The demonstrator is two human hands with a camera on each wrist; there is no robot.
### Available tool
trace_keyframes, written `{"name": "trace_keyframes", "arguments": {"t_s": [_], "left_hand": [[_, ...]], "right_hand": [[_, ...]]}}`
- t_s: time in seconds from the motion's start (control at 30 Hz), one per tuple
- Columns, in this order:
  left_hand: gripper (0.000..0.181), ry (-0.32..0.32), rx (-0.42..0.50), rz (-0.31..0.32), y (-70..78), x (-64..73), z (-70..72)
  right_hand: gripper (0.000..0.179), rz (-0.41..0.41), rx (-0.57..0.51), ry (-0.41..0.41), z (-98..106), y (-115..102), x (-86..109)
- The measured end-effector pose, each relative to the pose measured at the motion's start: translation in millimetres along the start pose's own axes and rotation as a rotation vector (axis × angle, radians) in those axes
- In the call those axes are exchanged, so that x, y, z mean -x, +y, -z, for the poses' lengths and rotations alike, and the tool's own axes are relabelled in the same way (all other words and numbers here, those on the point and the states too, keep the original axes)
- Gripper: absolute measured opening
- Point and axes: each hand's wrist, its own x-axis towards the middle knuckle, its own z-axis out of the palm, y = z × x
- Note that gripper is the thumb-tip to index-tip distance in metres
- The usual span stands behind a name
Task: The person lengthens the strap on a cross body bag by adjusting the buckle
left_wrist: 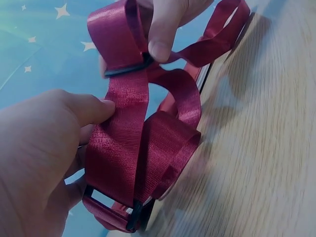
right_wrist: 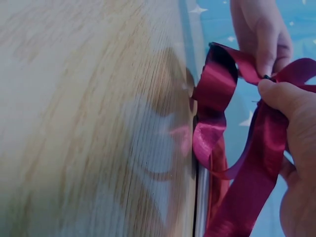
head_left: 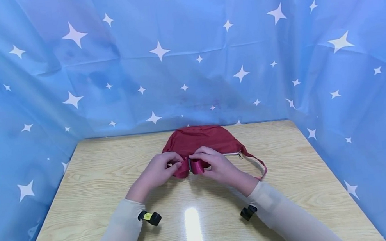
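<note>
A dark red waist bag [head_left: 203, 139] lies near the table's back edge, its zipper along the near side. In front of it both hands hold the bag's shiny red strap [left_wrist: 116, 128]. My left hand [head_left: 157, 172] pinches the webbing between thumb and fingers. My right hand [head_left: 221, 168] pinches the strap right at a black slider buckle [left_wrist: 128, 68], its thumb on the buckle's end. A second black buckle [left_wrist: 112, 198] sits lower on the strap in the left wrist view. Loops of webbing hang between the hands, and some fingers are hidden behind them.
The bag's thin strap end [head_left: 263, 166] curves onto the light wood table [head_left: 119, 226] at the right. A blue curtain with white stars [head_left: 195, 77] stands close behind the table and along both sides. Each wrist wears a black camera band [head_left: 150, 217].
</note>
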Motion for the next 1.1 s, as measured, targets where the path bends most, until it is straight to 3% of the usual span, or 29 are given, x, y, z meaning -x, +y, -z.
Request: {"name": "trace_keyframes", "arguments": {"t_s": [0.27,0.43,0.57,0.8,1.1], "left_hand": [[0.014,0.001,0.029,-0.013,11.3,-2.7,-5.2],[0.037,0.005,0.029,0.020,14.1,-0.6,-9.5],[0.050,0.020,0.004,-0.007,13.8,0.8,-13.7],[0.050,0.069,-0.040,-0.043,14.6,1.9,-17.7],[0.050,0.074,-0.057,-0.036,16.6,2.1,-18.3]], "right_hand": [[0.052,-0.031,-0.010,-0.027,-3,0,0.3],[0.051,-0.095,-0.007,-0.038,-2,-2,0.5],[0.051,-0.136,-0.001,-0.036,0,-4,0.7],[0.049,-0.151,-0.016,-0.038,1,-4,0.1],[0.049,-0.107,-0.033,-0.019,0,-2,0.5]]}}
